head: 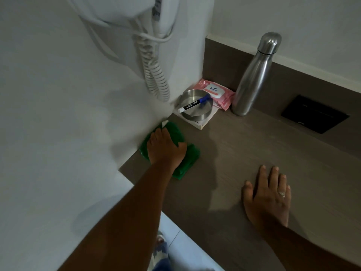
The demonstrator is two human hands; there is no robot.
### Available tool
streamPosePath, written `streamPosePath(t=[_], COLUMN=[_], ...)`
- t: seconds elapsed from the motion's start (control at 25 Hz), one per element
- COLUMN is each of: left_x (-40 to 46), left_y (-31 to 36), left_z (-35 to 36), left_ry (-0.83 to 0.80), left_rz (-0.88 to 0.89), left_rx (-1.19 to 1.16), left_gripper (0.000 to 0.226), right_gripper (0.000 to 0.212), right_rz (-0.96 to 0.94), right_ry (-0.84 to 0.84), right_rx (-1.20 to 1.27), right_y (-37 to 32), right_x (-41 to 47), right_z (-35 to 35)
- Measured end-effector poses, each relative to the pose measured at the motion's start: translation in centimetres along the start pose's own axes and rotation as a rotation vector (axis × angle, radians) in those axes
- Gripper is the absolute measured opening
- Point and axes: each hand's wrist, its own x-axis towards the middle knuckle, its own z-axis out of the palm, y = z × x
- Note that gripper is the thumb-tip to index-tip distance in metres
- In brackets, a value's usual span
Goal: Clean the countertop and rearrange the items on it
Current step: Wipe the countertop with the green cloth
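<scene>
Head view: left hand (166, 146) presses flat on a green cloth (190, 155) lying on the countertop (254, 145) against the wall, fingers spread. Right hand (267, 196) rests palm down on bare counter, fingers straight. In the corner: pink wipes pack (216, 93) reading "kara", metal ashtray (195, 105) carrying a marker (192, 104), steel bottle (254, 75).

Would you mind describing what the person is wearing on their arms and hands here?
Both forearms are bare, with no sleeves, gloves or watch in view. The right hand wears a thin silver-coloured ring on one finger. The left hand shows no ring or other jewellery on the parts visible.
</scene>
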Motion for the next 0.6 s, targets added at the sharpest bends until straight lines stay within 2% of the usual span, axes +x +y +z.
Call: streamPosePath(t=[0.16,0.32,0.4,0.52,0.56,0.6], left_x=[-5.4,-6.0,-8.7,-14.4,-13.8,-12.2], left_y=[-7.4,-6.5,-4.2,-2.4,-3.0,-4.2], left_z=[-0.6,-0.9,0.4,2.6,2.1,1.5], left_ry=[0.006,-0.012,-0.033,-0.203,-0.266,-0.26], left_rz=[0.049,0.057,0.253,0.713,0.835,0.929], left_rx=[0.041,0.138,0.153,0.127,0.133,0.157], left_gripper=[0.078,0.079,0.082,0.086,0.085,0.082], right_gripper=[0.069,0.07,0.07,0.069,0.069,0.069], right_rz=[-0.016,-0.016,-0.011,-0.029,-0.032,-0.032], right_ry=[-0.007,-0.041,-0.056,-0.05,-0.042,-0.037], right_rx=[0.003,-0.006,0.014,0.032,0.036,0.034], right_y=[-0.1,-0.4,-0.5,-0.4,-0.3,-0.2], right_x=[-0.1,-0.2,0.0,-0.3,-0.3,-0.2], right_z=[-0.4,-0.7,-0.9,-1.1,-1.0,-0.9])
